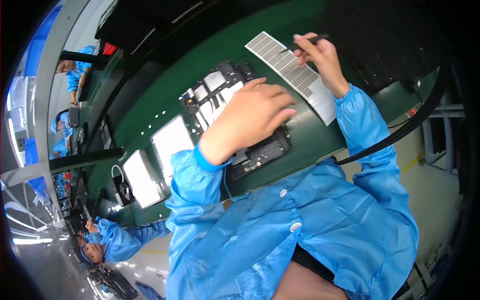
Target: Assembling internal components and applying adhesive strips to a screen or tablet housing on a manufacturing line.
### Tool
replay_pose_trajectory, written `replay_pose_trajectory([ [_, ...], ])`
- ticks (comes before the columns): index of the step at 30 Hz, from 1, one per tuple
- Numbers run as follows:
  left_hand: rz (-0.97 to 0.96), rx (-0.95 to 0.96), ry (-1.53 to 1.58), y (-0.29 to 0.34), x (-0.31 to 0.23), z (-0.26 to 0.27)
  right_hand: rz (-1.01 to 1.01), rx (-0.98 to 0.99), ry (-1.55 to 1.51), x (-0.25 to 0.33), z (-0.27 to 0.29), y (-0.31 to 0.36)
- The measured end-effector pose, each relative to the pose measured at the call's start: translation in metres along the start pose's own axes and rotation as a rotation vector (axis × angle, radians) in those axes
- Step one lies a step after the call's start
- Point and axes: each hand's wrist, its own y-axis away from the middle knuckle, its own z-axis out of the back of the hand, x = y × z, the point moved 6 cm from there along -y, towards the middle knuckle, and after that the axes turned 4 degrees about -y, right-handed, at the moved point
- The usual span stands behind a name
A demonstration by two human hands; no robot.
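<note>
Right hand [320,55], fingers closed on slim black tool [320,38], over sticker sheet [287,62] — near end bare, most cells apparently left. Left hand [257,110] loosely spread over uncovered device [265,150] by near edge of worktop [150,100] — can't tell if gripping.

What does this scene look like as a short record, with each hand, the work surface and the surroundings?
Left hand: palm down over a black electronic assembly, thumb apart from fingers; contact unclear
Right hand: holding a dark, slim pointed tool, tip over the label sheet
Label sheet: white, with rows of small grey pieces, lying slanted
Work surface: green
To the left: two white panels
Background: co-workers in blue
</note>
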Motion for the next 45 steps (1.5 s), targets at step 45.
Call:
replay_pose_trajectory([
  [45,0.986,-0.973,-0.174,0.311,0.014,-0.033,0.508,1.304,0.582,0.005,-0.322,0.046],
])
